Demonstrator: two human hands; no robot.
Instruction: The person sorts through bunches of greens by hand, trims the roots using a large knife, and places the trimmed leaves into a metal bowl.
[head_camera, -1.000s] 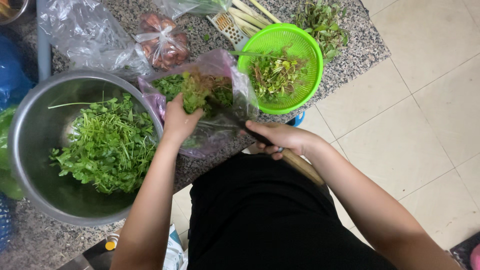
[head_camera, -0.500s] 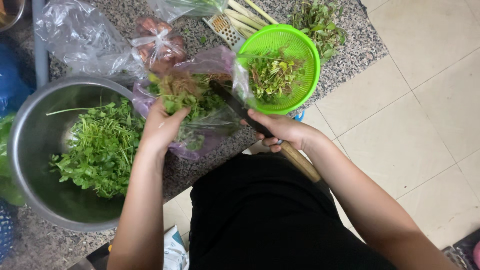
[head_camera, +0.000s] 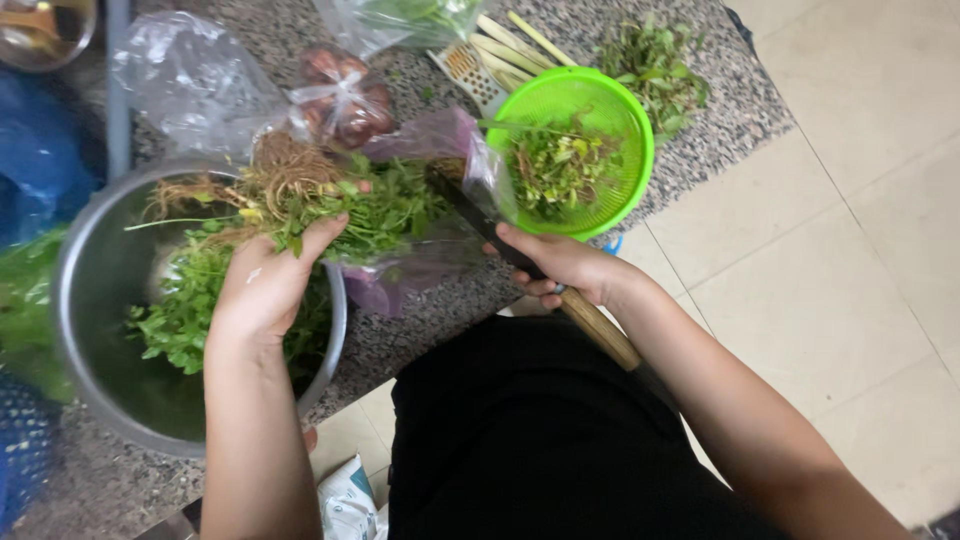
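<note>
1. Left hand (head_camera: 268, 285) up over the steel bowl (head_camera: 85, 290), fingers curled tight around a bunch of green herbs (head_camera: 350, 205), tangled brown roots pointing left across the bowl's rim.
2. Right hand (head_camera: 560, 265) closed firm on a knife (head_camera: 530, 262), wooden handle poking out toward the body, dark blade angled up-left to the leafy end of the bunch.
3. Beneath the blade and herbs, a purple plastic bag (head_camera: 420, 265), crumpled on the speckled stone counter (head_camera: 420, 330).
4. Inside the bowl, loose green leaves (head_camera: 180, 315), right below the left wrist.
5. Just beside the knife hand, a bright green colander (head_camera: 625, 130) with trimmed stems and scraps in it.
6. Further back: clear bag of reddish bulbs (head_camera: 340, 95), pale stalks (head_camera: 510, 40), another heap of greens (head_camera: 655, 60) at the counter's far corner.
</note>
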